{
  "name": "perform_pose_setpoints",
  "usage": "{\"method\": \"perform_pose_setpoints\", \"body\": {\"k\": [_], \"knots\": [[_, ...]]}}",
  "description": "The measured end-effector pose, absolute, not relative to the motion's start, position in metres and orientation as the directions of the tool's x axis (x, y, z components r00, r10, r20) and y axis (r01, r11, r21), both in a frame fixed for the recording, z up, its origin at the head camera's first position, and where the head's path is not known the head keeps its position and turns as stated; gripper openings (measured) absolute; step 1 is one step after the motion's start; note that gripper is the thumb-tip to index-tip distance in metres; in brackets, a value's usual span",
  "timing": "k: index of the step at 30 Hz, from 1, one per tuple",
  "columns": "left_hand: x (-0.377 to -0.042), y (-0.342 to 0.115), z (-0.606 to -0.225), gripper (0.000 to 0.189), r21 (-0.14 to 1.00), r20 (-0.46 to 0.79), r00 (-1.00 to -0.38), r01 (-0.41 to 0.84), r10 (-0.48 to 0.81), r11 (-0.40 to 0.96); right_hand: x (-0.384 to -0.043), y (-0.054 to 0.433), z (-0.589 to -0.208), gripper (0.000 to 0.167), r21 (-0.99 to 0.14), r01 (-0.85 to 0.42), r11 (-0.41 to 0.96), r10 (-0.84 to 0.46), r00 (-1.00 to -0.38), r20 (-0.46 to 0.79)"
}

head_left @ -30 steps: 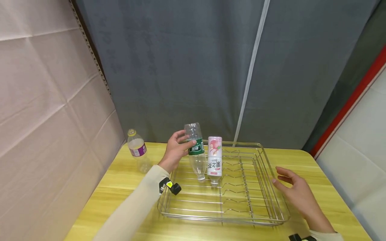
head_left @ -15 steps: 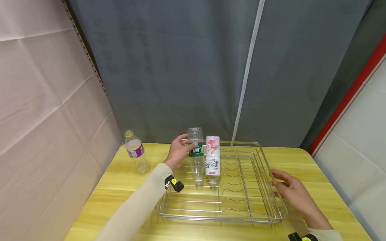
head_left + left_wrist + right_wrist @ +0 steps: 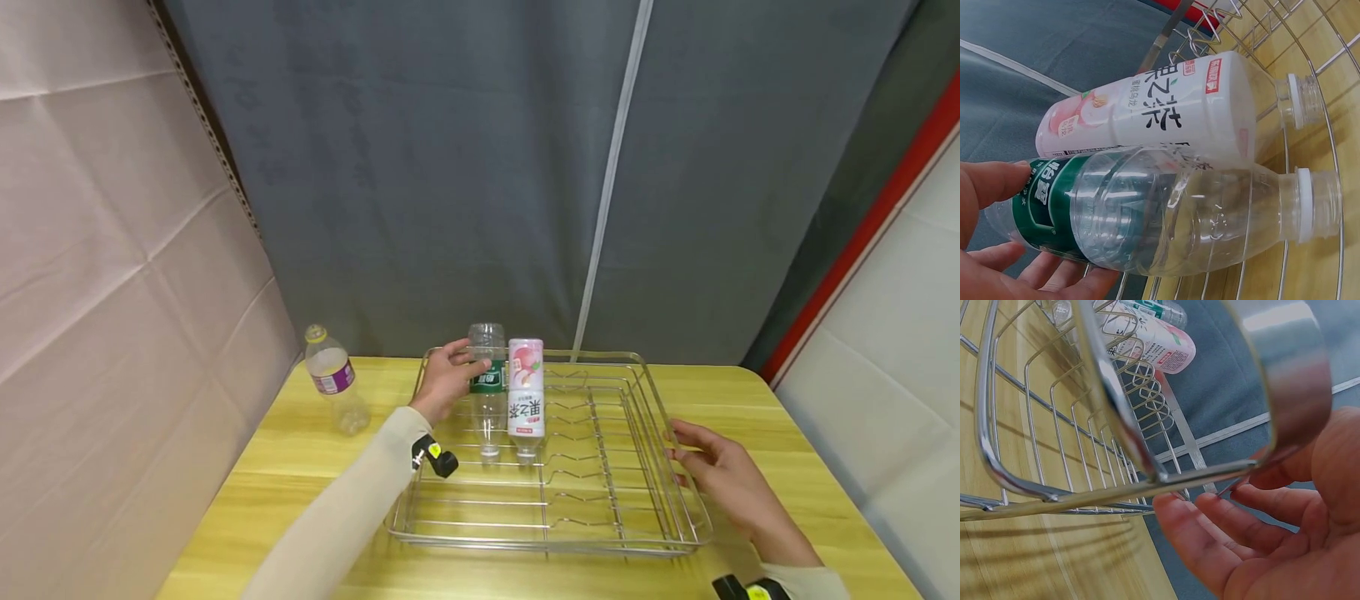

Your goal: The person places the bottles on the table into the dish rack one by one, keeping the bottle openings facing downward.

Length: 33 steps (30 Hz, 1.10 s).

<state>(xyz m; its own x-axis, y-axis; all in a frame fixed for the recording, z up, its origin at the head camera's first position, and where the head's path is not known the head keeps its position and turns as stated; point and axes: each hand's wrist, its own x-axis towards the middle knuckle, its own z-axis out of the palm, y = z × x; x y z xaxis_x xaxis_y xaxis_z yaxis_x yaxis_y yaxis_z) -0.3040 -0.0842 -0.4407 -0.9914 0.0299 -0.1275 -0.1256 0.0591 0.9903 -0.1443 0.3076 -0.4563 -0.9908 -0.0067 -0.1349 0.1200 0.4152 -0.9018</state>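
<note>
Head view: the left hand (image 3: 444,382) grips the green-labelled bottle (image 3: 488,380), thumb and fingers about its label; the bottle is neck-down in the wire rack (image 3: 547,547), just beside the pink bottle (image 3: 526,400); the right hand (image 3: 718,477) has fingertips at the rack's right side, though whether they grip it I cannot tell.

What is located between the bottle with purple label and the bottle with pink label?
In the head view: the left hand, the green-labelled bottle it holds, and part of the metal rack.
</note>
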Motion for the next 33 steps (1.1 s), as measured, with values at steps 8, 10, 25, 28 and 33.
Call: {"method": "perform_pose_setpoints", "body": {"k": [8, 10, 25, 28, 33], "knots": [[-0.304, -0.088, -0.448, 0.07, 0.986, -0.133, -0.99, -0.128, 0.044, 0.104, -0.143, 0.307, -0.458, 0.056, -0.926, 0.12, 0.358, -0.029, -0.99, -0.14], [-0.305, -0.087, -0.449, 0.069, 0.986, -0.129, -0.991, -0.124, 0.045, 0.109, -0.144, 0.307, -0.458, 0.056, -0.927, 0.115, 0.358, -0.031, -0.99, -0.135], [-0.305, -0.09, -0.439, 0.074, 0.986, -0.121, -0.992, -0.117, 0.027, 0.118, -0.145, 0.309, -0.455, 0.057, -0.928, 0.125, 0.35, -0.04, -0.988, -0.148], [-0.303, -0.092, -0.434, 0.075, 0.986, -0.111, -0.993, -0.107, 0.027, 0.13, -0.145, 0.309, -0.455, 0.057, -0.929, 0.125, 0.348, -0.038, -0.988, -0.148], [-0.296, -0.097, -0.422, 0.075, 0.983, -0.081, -0.996, -0.076, 0.026, 0.165, -0.145, 0.309, -0.456, 0.057, -0.927, 0.133, 0.351, -0.032, -0.988, -0.154]]}}
